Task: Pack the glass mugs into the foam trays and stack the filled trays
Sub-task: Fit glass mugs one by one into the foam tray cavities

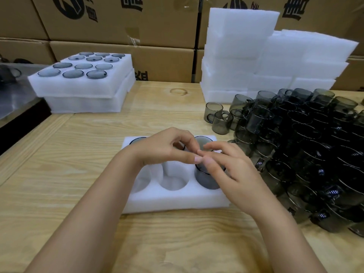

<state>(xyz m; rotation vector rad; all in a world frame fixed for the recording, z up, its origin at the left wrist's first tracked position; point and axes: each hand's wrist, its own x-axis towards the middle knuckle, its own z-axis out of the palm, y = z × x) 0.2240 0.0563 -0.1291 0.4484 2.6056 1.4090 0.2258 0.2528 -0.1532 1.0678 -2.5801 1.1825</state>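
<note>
A white foam tray [173, 200] lies on the wooden table right in front of me. Smoky grey glass mugs sit in its back row, the right one [202, 141] plainly seen. Another grey mug [206, 180] stands in the front right hole, its rim above the foam. My right hand [232, 172] rests on that rim with fairly straight, spread fingers. My left hand [165, 149] hovers over the back middle hole with loosely curled fingers, its thumb reaching across to my right fingertips. The front left and front middle holes [173, 181] hold nothing.
Two filled foam trays [82, 86] are stacked at the back left. Tall stacks of foam trays [236, 46] stand at the back right. A large pile of loose grey mugs [307, 146] covers the right side. Cardboard boxes [137, 22] wall the back.
</note>
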